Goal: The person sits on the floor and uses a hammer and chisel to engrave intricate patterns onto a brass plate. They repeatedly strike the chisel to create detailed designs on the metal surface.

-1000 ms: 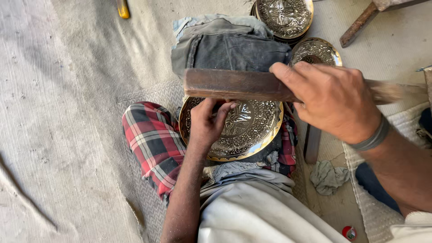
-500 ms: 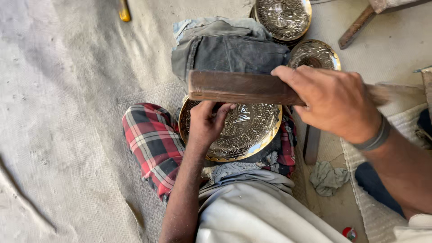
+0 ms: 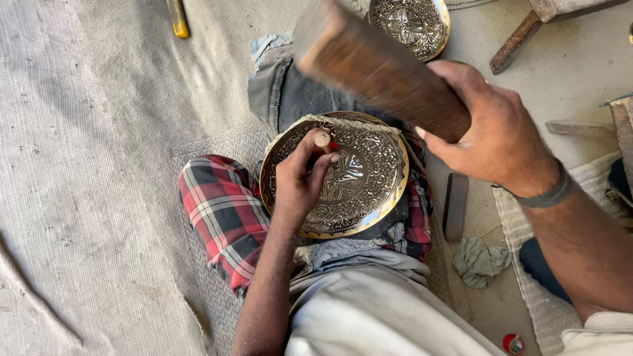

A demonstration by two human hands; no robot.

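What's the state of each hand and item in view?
left hand: pinching a small punch, resting on the plate
punch: upright, tip on the plate
engraved plate: lying on the lap, tilted
right hand: gripping the wooden block
wooden block: raised above the plate, blurred
second plate: lying flat on the floor
crumpled cloth: lying loose on the floor

Grey woven matting (image 3: 79,198) covers the dusty floor (image 3: 580,59) in daylight; a crumpled rag (image 3: 480,260) lies near right, a wooden block (image 3: 455,206) beside it.
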